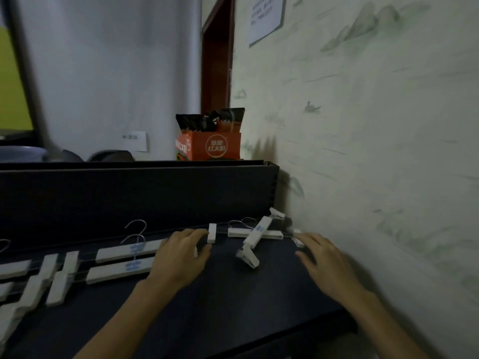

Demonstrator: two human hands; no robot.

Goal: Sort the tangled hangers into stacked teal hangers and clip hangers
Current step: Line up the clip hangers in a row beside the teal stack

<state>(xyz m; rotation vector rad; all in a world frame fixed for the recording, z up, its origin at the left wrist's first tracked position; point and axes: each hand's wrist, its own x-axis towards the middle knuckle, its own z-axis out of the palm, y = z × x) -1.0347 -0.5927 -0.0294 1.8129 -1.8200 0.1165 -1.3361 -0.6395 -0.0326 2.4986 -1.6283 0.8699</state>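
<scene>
— Since we're down to white clip hangers on this dark shelf (233, 294), how should we expect them to handle?

— Light and stiff, we'd judge: a thin wire rail, a plastic bar, sprung clips that slide and swing. No teal hangers show from where we look. Two crossed clip hangers (255, 235) lie near the wall, tangled; one bar lies flat, the other tilts across it with a clip (247, 257) hanging toward us.

— And our hands?

— Our left hand (178, 257) rests on the right end of the paired hangers (121, 260), fingers curled beside an upright clip (211, 233); we cannot tell whether it pinches anything. Our right hand (321, 257) is spread, palm down, touching a small clip (298, 240) by the wall, gripping nothing.

— Where do we take hold?

— By the plastic bar, we think, not the wire or a clip: clips pivot and hooks snag. Lift the tilted one first, slowly.
</scene>
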